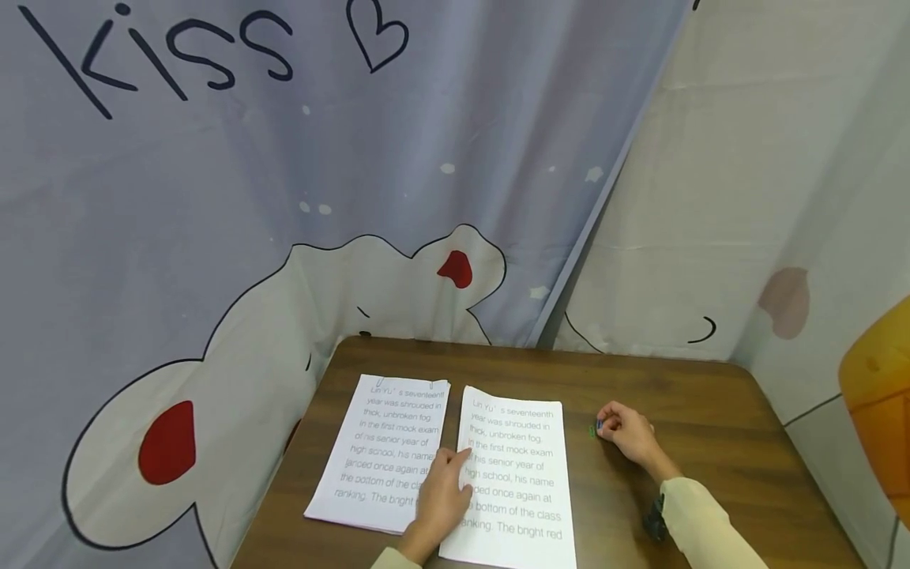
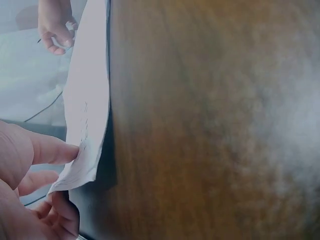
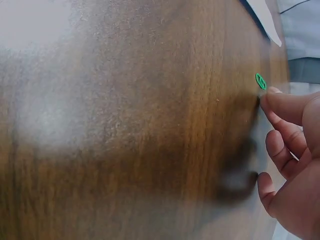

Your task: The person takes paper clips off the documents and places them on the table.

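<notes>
My left hand point(image 1: 442, 494) rests on the left edge of the right-hand stack of printed sheets point(image 1: 522, 494), with thumb and forefinger touching the paper. In the left wrist view, the sheets point(image 2: 87, 85) show almost edge-on under those fingers. To the right, my right hand point(image 1: 629, 433) pinches a small blue paper clip point(image 1: 600, 424), mostly hidden by thumb and forefinger, low over the table. A green paper clip point(image 3: 260, 81) shows right at those fingertips in the right wrist view.
Another stack of printed sheets point(image 1: 384, 450) lies to the left, with two small clips along its top edge. Both stacks lie on a brown wooden table point(image 1: 526, 371). A patterned curtain point(image 1: 398, 158) hangs close behind the table's far edge.
</notes>
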Available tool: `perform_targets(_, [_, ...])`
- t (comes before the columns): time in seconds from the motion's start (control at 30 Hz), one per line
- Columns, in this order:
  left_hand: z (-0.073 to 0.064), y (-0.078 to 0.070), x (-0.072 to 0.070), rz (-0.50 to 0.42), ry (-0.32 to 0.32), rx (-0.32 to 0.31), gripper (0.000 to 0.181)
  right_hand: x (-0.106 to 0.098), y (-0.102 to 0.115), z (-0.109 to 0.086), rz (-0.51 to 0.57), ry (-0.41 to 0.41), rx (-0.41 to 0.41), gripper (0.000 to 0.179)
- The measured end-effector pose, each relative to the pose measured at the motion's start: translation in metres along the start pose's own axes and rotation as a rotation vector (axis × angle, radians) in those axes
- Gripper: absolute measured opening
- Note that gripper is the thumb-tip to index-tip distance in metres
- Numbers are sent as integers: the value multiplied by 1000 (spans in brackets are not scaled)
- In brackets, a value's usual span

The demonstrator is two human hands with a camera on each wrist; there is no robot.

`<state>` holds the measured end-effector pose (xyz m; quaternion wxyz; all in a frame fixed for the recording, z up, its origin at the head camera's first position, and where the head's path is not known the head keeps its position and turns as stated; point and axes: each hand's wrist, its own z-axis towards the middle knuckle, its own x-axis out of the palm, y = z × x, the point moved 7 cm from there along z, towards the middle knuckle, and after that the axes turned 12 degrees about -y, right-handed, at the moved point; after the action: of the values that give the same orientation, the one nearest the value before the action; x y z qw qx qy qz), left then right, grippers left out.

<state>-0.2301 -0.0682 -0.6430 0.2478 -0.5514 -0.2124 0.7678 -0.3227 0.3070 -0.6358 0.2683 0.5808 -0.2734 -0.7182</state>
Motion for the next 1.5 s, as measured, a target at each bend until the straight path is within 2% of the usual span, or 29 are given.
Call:
perform_targets(0.33, [-2,3,-2,22,-40,-30,61,4,-5,-4,-97,-21,-65,16])
perform_targets(0.77, [-6,2,-4,30,-79,-44,61,5,-4,-9,-135,-44,-115,14])
perform_targets(0.97, [-5,2,-6,34,-69,-32,56,6,-6,-12,-143,-69,-132,15])
perform_targets(1.07, [-3,3,-9,35,-68,-21,50,6,-6,-13,-143,-77,-138,15])
perform_targets(1.2, [4,9,-18,45,-110,-19,42,6,-6,-14,-139,-88,-139,14])
perform_targets(1.5, [20,30,-41,80,-184,-14,39,7,-6,-15,-110,-112,-153,13])
